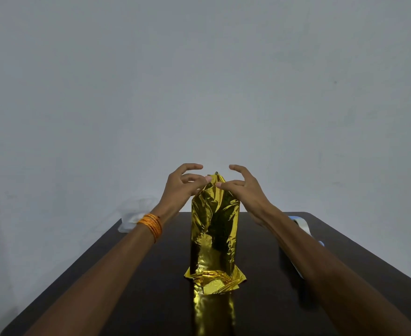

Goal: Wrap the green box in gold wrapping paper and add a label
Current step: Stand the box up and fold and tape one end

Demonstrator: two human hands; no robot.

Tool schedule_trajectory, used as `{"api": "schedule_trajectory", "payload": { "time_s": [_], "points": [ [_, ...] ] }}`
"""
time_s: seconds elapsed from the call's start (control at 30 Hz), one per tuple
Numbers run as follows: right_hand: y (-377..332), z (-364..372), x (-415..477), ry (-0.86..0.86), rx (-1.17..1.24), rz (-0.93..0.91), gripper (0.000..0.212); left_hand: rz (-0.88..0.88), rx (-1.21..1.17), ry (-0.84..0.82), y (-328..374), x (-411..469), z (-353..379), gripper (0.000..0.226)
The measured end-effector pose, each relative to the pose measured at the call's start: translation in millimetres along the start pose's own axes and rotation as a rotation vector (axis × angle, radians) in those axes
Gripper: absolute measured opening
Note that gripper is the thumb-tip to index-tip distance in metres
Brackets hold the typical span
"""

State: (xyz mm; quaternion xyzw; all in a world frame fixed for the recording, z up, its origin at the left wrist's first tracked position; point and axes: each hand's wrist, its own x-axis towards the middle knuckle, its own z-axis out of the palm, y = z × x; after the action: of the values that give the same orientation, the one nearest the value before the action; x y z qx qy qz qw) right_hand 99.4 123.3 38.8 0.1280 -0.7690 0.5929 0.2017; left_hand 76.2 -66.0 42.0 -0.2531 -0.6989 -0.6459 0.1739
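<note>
The box stands upright in the middle of the dark table [151, 299], covered in shiny gold wrapping paper [214, 229]; only a dark greenish tint shows through the foil. Loose paper is crumpled at its foot. My left hand [182, 187] and my right hand [242, 187] are at the top of the package, each pressing a thumb and fingertip on the folded gold paper there, the other fingers curled above it. An orange thread band is on my left wrist. No label is in view.
A clear plastic bag [136, 214] lies at the table's far left corner. A white and blue strip, perhaps tape or a sticker sheet [301, 224], lies along the right edge, partly hidden by my right forearm. A plain grey wall stands behind.
</note>
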Motion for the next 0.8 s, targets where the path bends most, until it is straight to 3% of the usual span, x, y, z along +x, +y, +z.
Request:
{"api": "schedule_trajectory", "payload": {
  "time_s": [0.13,0.57,0.8],
  "points": [
    [-1,0,1,0.014,0.023,0.007,0.071,0.044,0.096,0.000,-3,-6,1,0.044],
    [-20,17,8,0.019,0.069,-0.073,0.064,0.072,0.023,0.044,-3,-7,2,0.032],
    [-22,27,13,0.062,0.015,-0.073,0.056,0.211,0.125,0.131,-7,-11,4,0.016]
  ]
}}
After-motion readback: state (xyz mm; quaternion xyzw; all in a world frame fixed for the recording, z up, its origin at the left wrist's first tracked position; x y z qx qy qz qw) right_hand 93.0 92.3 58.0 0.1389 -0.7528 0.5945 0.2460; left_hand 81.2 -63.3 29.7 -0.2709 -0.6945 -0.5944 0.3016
